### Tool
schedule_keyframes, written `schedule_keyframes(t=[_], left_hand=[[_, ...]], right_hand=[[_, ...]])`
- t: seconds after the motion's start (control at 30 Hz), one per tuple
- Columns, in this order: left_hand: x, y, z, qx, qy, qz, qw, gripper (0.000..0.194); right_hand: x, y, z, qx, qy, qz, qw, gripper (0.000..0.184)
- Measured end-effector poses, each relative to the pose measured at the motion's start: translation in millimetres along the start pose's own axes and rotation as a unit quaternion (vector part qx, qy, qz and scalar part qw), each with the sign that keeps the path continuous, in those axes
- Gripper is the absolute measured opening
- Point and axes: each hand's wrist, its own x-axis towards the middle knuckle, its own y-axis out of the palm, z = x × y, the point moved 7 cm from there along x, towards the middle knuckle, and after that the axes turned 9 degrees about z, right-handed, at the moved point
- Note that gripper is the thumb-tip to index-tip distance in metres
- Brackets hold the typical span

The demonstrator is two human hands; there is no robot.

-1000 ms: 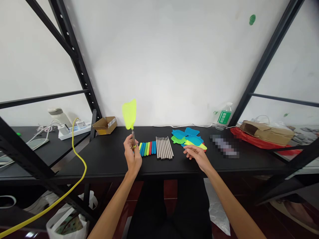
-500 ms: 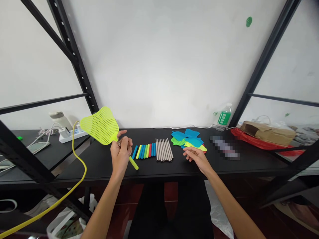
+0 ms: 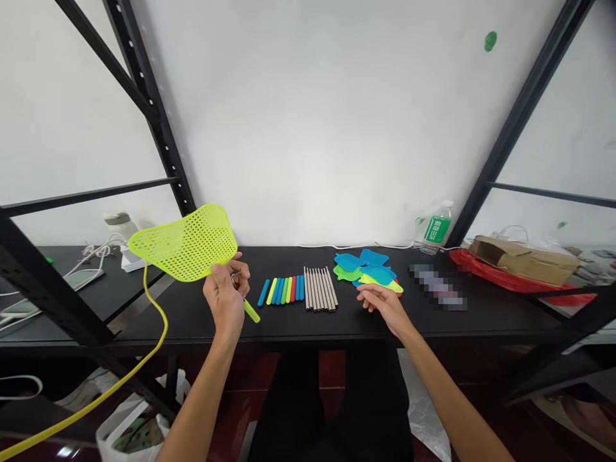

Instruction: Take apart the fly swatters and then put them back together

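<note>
My left hand (image 3: 225,289) is closed around a yellow-green fly swatter (image 3: 190,244), gripping it just below its perforated head. The head tilts up to the left, and the handle's end sticks out below my fingers. My right hand (image 3: 380,305) hovers over the desk's front part, fingers loosely bent and holding nothing that I can see. Just behind it lies a pile of blue, green, yellow and red swatter heads (image 3: 378,274). Between my hands, several grey metal rods (image 3: 320,289) lie in a row, beside a row of coloured handle tubes (image 3: 283,290).
A plastic water bottle (image 3: 437,228) stands at the back right. Farther right, a cardboard box (image 3: 524,256) rests on red plastic. Black shelf posts (image 3: 158,122) frame the desk (image 3: 231,330). A yellow cable (image 3: 161,333) hangs at the left, near white cords and a light-coloured flask (image 3: 120,223).
My left hand has shifted slightly left and turned the swatter, so its head shows wider and reaches farther left. My right hand keeps its place by the pile. The view has moved a little.
</note>
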Motion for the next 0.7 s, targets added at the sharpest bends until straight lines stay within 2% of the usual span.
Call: schedule_keyframes(t=[0.33,0.47,0.7], left_hand=[[-5.5,6.7,12.3,-0.015,-0.002,0.016,1.000,0.047],[-7.1,10.7,15.5,-0.014,0.001,0.045,0.999,0.044],[-5.3,8.9,21.2,-0.020,0.000,0.057,0.998,0.041]], right_hand=[[1.3,1.2,1.1,-0.003,0.000,0.001,1.000,0.029],[1.0,1.6,2.7,-0.006,0.001,0.000,1.000,0.029],[0.7,-0.3,1.4,-0.008,0.003,0.000,1.000,0.030]])
